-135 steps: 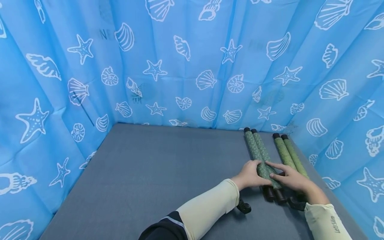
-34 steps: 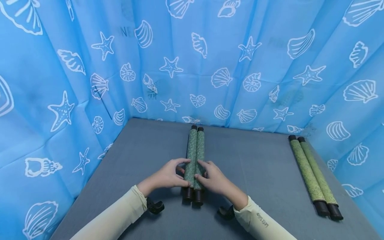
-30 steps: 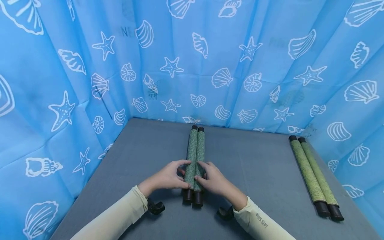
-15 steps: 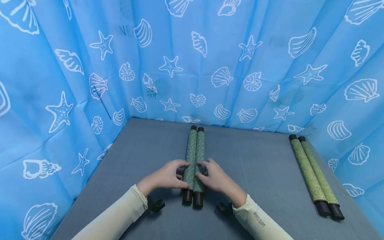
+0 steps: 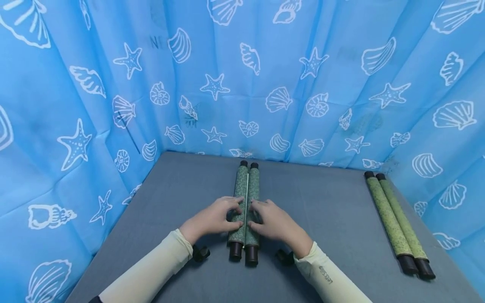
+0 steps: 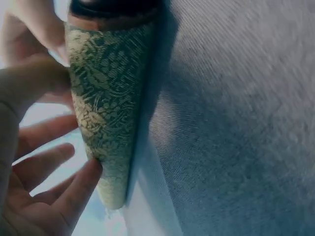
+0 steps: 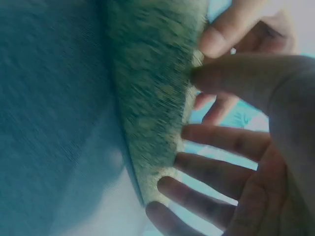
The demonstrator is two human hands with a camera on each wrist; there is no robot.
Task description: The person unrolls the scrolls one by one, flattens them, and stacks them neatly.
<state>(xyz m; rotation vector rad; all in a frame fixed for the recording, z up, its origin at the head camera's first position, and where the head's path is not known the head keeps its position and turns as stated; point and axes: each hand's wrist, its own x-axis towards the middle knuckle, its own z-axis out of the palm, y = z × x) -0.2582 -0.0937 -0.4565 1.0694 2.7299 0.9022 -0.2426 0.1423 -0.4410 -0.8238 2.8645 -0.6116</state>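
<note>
A hand scroll lies on the grey table in the head view, its two green patterned rolls side by side with dark knobs at both ends. Between the left roll (image 5: 240, 181) and the right roll (image 5: 254, 185) runs a thin pale strip (image 5: 247, 189). My left hand (image 5: 214, 216) reaches over the left roll, thumb and fingertips spread on its upper side near the gap. Over the right roll, my right hand (image 5: 276, 223) lies the same way; the right wrist view shows its fingers (image 7: 216, 137) fairly straight, tips touching the cloth. Brocade shows close up in the left wrist view.
A second scroll, yellow-green with dark knobs (image 5: 386, 214), lies at the table's right side. The grey table (image 5: 322, 235) ends at a blue shell-patterned curtain (image 5: 227, 105) behind and on both sides.
The green scroll came from the right side to the table's middle between both hands. Since half a second ago its two rolls have parted slightly, showing the pale strip.
</note>
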